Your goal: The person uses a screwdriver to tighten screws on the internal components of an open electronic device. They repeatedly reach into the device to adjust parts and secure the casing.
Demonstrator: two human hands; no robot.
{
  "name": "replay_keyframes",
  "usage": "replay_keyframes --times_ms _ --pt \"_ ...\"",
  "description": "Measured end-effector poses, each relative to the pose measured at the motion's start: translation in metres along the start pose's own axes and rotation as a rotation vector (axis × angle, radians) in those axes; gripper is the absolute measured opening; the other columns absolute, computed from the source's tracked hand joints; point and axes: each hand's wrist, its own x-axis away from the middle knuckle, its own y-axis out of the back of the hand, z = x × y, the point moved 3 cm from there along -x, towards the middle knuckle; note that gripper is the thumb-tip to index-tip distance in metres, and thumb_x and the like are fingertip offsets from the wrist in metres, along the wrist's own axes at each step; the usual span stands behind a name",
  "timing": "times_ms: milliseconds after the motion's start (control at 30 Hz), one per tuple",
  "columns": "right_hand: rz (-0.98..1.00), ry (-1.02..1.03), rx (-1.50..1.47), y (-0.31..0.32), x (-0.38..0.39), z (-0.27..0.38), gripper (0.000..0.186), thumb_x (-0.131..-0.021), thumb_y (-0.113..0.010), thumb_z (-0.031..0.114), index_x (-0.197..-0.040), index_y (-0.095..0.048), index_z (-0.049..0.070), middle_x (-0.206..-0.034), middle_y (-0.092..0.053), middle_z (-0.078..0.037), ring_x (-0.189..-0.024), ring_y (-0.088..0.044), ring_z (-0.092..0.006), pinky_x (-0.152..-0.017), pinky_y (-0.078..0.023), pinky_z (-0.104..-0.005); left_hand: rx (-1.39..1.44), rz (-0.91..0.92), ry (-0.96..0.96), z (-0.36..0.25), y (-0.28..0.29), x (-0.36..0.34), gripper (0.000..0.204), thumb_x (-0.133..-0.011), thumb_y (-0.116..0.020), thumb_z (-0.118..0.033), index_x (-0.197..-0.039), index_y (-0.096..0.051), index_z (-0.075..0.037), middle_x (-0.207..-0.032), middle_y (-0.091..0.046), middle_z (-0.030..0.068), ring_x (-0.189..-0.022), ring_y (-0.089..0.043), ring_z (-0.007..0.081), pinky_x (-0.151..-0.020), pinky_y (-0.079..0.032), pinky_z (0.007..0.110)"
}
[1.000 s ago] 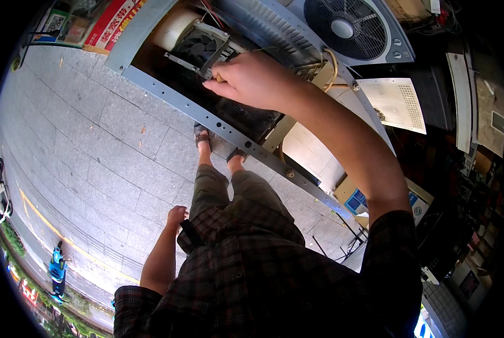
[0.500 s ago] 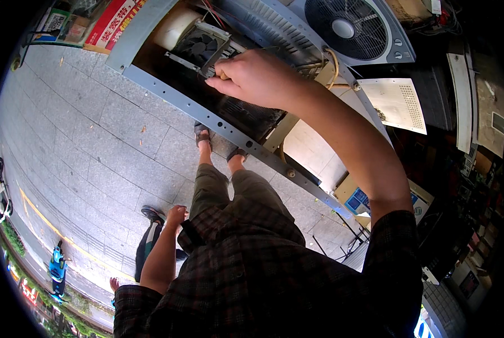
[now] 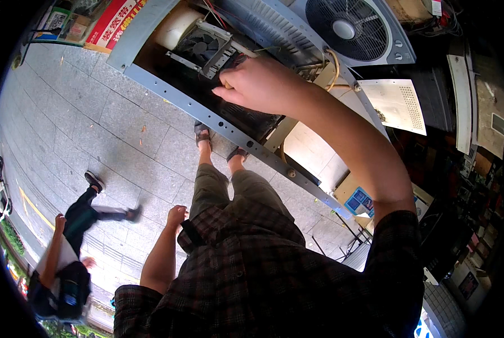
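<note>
At twelve o'clock, the right hand (image 3: 253, 83) reaches into an open metal cabinet (image 3: 176, 96), fingers curled and thumb near them; whether it grips anything, I cannot tell. Just off its fingertips, toward eleven o'clock, a small black fan (image 3: 201, 47) sits in a pale bracket (image 3: 219, 61). The left hand (image 3: 176, 216) hangs loosely curled at eight o'clock, its contents hidden. A box fan (image 3: 345, 29) stands at one o'clock.
</note>
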Motion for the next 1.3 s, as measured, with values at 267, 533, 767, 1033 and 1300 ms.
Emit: replay_keyframes --times_ms 267,533,767,1033,1300 --pt "-0.149 0.028 -0.081 -0.004 0.004 -0.005 0.036 -0.098 -0.066 0.034 -0.08 -0.067 0.004 -0.07 -0.068 -0.017 -0.068 -0.07 -0.0377 -0.065 -0.056 -0.0466 0.056 0.007 -0.032 -0.001 0.006 0.008 0.039 -0.094 -0.055 -0.027 -0.116 -0.072 0.0 -0.098 -0.076 0.0162 -0.086 -0.072 0.0253 -0.078 -0.058 0.039" --pt "-0.094 0.031 -0.115 0.002 0.012 -0.004 0.033 -0.097 -0.07 0.03 -0.078 -0.065 0.004 -0.068 -0.065 -0.018 -0.066 -0.066 -0.0381 -0.06 -0.052 -0.0443 0.007 0.001 0.007 -0.014 0.004 0.011 0.037 -0.095 -0.055 -0.025 -0.118 -0.07 0.001 -0.099 -0.075 0.0151 -0.087 -0.072 0.0247 -0.077 -0.058 0.039" --pt "0.006 0.004 -0.085 0.003 0.027 -0.002 0.033 -0.096 -0.07 0.03 -0.078 -0.065 0.003 -0.068 -0.064 -0.018 -0.065 -0.066 -0.0383 -0.059 -0.05 -0.0449 0.096 -0.004 -0.01 -0.017 0.001 0.017 0.037 -0.095 -0.055 -0.026 -0.115 -0.071 0.0 -0.094 -0.075 0.0137 -0.085 -0.072 0.0231 -0.075 -0.057 0.037" --pt "-0.057 -0.01 -0.122 0.0 0.028 -0.007 0.032 -0.097 -0.071 0.028 -0.077 -0.063 0.004 -0.065 -0.063 -0.016 -0.062 -0.063 -0.0373 -0.058 -0.049 -0.0431 0.053 -0.021 -0.009 -0.011 0.001 0.009 0.036 -0.095 -0.057 -0.028 -0.114 -0.072 -0.001 -0.092 -0.076 0.013 -0.081 -0.071 0.0219 -0.073 -0.057 0.037" --pt "-0.057 -0.067 -0.144 0.001 0.039 -0.008 0.034 -0.099 -0.066 0.033 -0.08 -0.064 0.004 -0.069 -0.067 -0.016 -0.064 -0.068 -0.0366 -0.061 -0.053 -0.0455 0.01 -0.013 -0.02 -0.009 0.002 0.005 0.038 -0.095 -0.056 -0.029 -0.113 -0.072 -0.001 -0.092 -0.077 0.0142 -0.082 -0.072 0.0231 -0.076 -0.058 0.038"
